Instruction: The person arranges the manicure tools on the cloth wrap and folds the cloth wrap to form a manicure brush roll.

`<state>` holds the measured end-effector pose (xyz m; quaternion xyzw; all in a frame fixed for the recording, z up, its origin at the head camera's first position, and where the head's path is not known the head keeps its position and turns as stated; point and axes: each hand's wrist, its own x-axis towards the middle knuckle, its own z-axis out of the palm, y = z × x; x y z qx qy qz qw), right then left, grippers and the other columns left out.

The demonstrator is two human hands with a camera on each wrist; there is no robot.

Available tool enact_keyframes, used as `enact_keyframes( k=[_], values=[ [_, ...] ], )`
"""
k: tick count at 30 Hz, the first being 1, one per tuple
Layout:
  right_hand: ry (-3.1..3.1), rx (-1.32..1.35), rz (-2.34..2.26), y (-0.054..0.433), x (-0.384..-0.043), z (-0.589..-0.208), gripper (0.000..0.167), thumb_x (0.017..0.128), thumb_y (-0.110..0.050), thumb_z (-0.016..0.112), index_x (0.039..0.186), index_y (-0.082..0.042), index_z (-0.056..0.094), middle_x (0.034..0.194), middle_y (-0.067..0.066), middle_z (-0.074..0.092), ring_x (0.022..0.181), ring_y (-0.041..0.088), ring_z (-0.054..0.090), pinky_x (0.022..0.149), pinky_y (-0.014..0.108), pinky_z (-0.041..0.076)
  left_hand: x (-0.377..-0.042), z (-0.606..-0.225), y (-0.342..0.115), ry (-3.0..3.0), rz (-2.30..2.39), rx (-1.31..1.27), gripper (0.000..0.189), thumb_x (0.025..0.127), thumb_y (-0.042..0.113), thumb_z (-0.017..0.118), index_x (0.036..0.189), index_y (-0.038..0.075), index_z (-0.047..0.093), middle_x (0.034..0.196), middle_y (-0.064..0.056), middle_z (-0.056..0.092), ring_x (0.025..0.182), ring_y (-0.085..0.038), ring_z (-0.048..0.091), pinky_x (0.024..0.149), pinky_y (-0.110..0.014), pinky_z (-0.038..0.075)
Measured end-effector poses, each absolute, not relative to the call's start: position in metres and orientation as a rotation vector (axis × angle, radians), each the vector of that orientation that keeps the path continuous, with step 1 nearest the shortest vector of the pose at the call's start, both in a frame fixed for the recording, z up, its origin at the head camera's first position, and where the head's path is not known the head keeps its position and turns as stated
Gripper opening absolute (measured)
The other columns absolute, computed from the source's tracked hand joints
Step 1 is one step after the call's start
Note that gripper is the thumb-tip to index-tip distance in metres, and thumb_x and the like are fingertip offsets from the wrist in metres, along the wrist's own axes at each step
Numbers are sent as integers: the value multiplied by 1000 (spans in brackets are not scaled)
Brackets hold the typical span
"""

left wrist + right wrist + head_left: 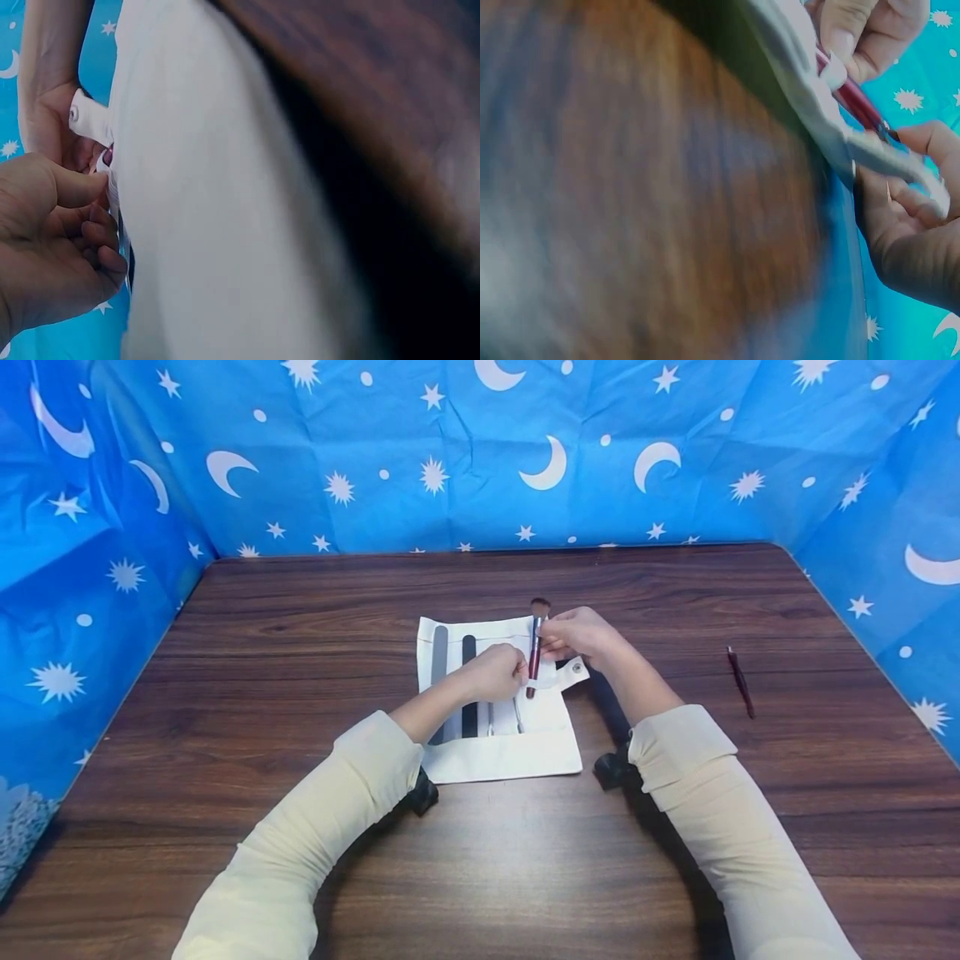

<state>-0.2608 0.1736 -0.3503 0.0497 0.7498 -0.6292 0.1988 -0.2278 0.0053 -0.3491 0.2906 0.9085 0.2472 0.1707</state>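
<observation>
A white fabric roll-up case (510,762) lies spread on the table. My right hand (583,633) pinches a makeup brush (536,647) with a dark red handle, held near its bristles at the case's right side. My left hand (495,672) pinches a white elastic loop (833,72), which goes around the brush handle in the right wrist view. Beside the right hand, a snap tab (574,672) sticks out from the case. Left of the brush, the case holds a grey nail file (440,647), a black nail file (469,714) and slim metal tools (519,718).
A dark red slim tool (740,683) with a metal tip lies on the wooden table (300,610), right of the right arm. Blue cloth (465,510) with moons and stars hangs behind the table and along its sides.
</observation>
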Motion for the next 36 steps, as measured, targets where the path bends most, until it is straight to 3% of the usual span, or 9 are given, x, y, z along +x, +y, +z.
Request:
enact_keyframes(
  k=[8,14,23,36],
  values=[
    [2010,47,-1706,180,-261,-352,13,85,0,49,93,9,53,62,6,60,53,10,59,55,21,50,-228,-351,7,2636,685,855,17,85,-4,46,77,1,59,69,-2,48,60,-13,43,54,-20,34],
    [1998,-26,-1602,179,-260,-353,13,86,-3,52,93,8,53,63,7,60,54,11,60,56,23,51,-229,-352,8,2624,745,815,16,86,-4,47,78,1,60,71,-2,50,61,-12,46,54,-19,35],
    [1919,-141,-1440,184,-258,-351,9,86,-1,49,80,2,56,73,9,61,64,13,58,63,24,51,-229,-351,8,2634,748,828,20,82,-8,45,76,3,60,74,-3,53,63,-13,46,56,-20,37],
    [1889,-172,-1408,186,-259,-351,13,87,-1,53,76,2,60,72,9,60,62,13,58,62,24,51,-229,-352,7,2634,778,838,20,85,-4,45,80,1,63,78,-5,57,70,-15,50,65,-21,41]
  ],
)
